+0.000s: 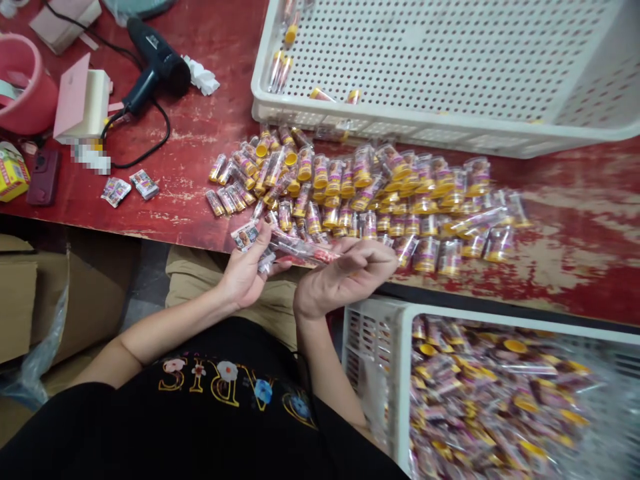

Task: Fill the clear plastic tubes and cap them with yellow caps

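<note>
My left hand (247,270) is closed round a small clear-wrapped bottle with a printed label (246,235) at the table's near edge. My right hand (350,273) curls its fingers over a clear plastic sleeve with a red end (310,251) that runs between both hands. Just beyond them lies a pile of several small yellow-capped bottles (360,193) in clear wrap on the red table (200,133).
A white perforated crate (450,127) with a few bottles stands at the back. A second white crate (400,373) full of wrapped bottles sits at my lower right. A black heat gun (155,67), a pink tub (23,87), small boxes and cardboard cartons (20,300) are to the left.
</note>
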`<state>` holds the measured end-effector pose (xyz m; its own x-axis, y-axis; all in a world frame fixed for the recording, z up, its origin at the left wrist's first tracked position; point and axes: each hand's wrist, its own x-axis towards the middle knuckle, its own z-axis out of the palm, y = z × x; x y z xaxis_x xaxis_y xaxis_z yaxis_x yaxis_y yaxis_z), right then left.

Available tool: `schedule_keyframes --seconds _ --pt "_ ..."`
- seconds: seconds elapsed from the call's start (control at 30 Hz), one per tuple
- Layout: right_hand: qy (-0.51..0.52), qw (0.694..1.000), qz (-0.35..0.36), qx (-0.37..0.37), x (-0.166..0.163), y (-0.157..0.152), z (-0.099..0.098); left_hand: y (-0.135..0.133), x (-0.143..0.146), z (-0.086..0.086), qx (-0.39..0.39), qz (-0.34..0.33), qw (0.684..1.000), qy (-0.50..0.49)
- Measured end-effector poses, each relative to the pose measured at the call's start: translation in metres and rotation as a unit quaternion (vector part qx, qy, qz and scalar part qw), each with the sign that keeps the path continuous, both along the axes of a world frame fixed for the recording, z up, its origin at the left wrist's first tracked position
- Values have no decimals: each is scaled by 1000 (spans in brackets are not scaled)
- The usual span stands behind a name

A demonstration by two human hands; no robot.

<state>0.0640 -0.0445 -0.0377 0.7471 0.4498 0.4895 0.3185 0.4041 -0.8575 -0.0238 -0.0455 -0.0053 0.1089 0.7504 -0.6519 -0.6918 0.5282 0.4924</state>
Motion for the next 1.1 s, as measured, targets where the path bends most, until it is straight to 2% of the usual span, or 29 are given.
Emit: schedule_keyframes --seconds 0.07,0.13,0.2,0.3,0.37,0.43,0.6,0.73,0.93,1.1 --pt "-6 1000 10 6 -2 -4 -2 -3 1 2 25 -17 1000 -5" --pt "1 999 53 2 -4 -11 -5 -3 1 3 52 -27 998 4" --pt "5 992 127 -22 -4 -22 -7 -1 -2 2 74 -21 997 28" --pt "-6 965 252 -78 0 -39 -6 4 -9 2 97 -14 994 57" --pt "-9 951 296 -93 5 -45 -5 5 -12 2 115 -22 991 62" --pt "-19 951 293 -101 8 -47 -3 3 -13 2 132 -33 989 64" --pt "-86 960 224 -142 13 -42 3 -5 -11 3 140 -54 987 63" --pt "-86 967 190 -148 11 -39 7 -6 -12 3 137 -50 987 60" --pt "-78 962 209 -157 9 -36 9 -3 -16 5 146 -40 986 67" --pt "-73 957 240 -147 6 -22 1 9 -21 -2 139 -29 988 64"
